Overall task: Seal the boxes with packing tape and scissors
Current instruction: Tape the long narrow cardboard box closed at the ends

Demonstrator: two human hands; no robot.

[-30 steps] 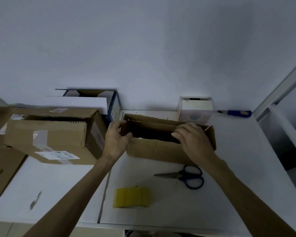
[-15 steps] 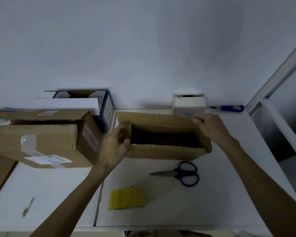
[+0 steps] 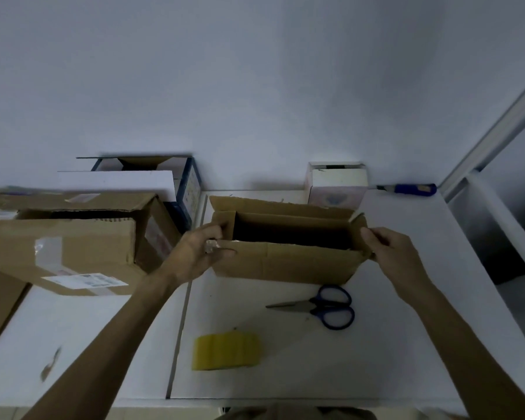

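Observation:
A long brown cardboard box point(image 3: 285, 263) sits open on the white table, its flaps up and its inside dark. My left hand point(image 3: 199, 253) grips the box's left end, fingers curled over the near-left corner flap. My right hand point(image 3: 388, 253) pinches the right end flap at the near-right corner. Blue-handled scissors point(image 3: 322, 306) lie closed on the table just in front of the box. A yellow roll of packing tape point(image 3: 226, 351) lies nearer to me, left of the scissors.
A larger brown box point(image 3: 73, 247) with labels stands open at the left, white and blue boxes point(image 3: 164, 180) behind it. A small white box point(image 3: 337, 183) and a blue-handled tool point(image 3: 409, 188) lie at the wall. The white table point(image 3: 406, 344) ends near me; a frame rises at the right.
My right hand has moved from the box's far long flap to its right end flap. My left hand has shifted from inside the left end to the near-left corner.

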